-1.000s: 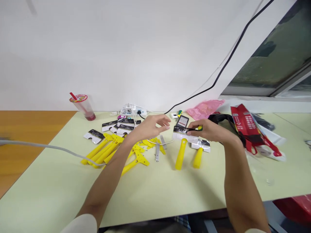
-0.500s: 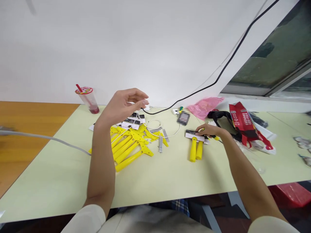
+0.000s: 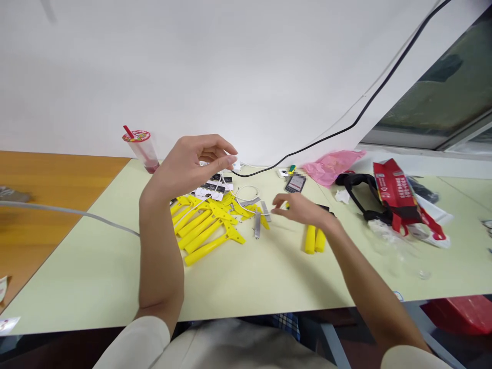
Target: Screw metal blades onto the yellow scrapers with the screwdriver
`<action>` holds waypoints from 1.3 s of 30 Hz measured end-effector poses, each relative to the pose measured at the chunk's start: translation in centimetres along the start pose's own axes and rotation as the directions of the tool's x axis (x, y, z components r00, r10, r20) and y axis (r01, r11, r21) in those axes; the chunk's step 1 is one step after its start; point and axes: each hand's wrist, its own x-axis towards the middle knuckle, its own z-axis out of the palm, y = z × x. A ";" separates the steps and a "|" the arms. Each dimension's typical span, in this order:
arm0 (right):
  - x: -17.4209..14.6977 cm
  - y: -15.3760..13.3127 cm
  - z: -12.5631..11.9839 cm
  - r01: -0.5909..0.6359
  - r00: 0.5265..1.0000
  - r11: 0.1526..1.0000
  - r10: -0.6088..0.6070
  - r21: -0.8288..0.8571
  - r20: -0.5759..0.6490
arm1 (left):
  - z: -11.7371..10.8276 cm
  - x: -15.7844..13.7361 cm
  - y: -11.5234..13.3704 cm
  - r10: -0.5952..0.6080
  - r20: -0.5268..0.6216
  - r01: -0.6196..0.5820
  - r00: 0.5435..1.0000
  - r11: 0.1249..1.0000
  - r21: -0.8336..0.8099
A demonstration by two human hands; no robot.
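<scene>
My left hand [image 3: 202, 161] hangs raised above the back of the pile, thumb and index tips close together. Whatever they hold, if anything, is too small to make out. My right hand [image 3: 298, 209] is over the table, fingers curled around what looks like a screwdriver [image 3: 287, 205]; only a bit of its yellow handle shows. Below my left hand lie several yellow T-shaped scraper handles [image 3: 207, 249]. Grey metal strips [image 3: 257, 225] lie just left of my right hand. Two yellow-handled scrapers [image 3: 310, 239] lie under my right forearm, their heads mostly hidden.
Printed cards [image 3: 211, 189] lie behind the handles. A white cable [image 3: 246, 187] loops across the parts. Further back are a phone [image 3: 295, 183], a green-and-yellow tool [image 3: 292, 169] and a pink bag [image 3: 332, 166]. A red bag [image 3: 394, 192] lies right, a drink cup [image 3: 143, 151] stands left.
My right hand has moved left, away from the two scrapers, and the screwdriver has gone with it. My left hand has kept its pose. The view has shifted slightly.
</scene>
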 end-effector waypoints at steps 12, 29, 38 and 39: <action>4.4 -9.0 8.8 0.231 0.910 0.967 -0.177 -0.104 0.374 | 1.4 0.0 0.6 -0.044 0.090 0.032 0.995 0.990 0.135; 5.3 -6.6 7.7 0.293 0.874 0.955 -0.285 0.043 0.394 | 6.3 3.1 -1.8 -0.142 0.304 0.090 0.942 0.980 0.178; 3.3 -4.9 0.3 0.307 0.889 0.867 -0.409 0.392 0.207 | 7.6 3.4 -2.3 -0.169 0.356 0.123 0.919 0.981 0.149; 2.7 -4.7 -0.8 0.306 0.904 0.857 -0.399 0.415 0.156 | 7.7 3.5 -2.3 -0.172 0.356 0.126 0.919 0.981 0.148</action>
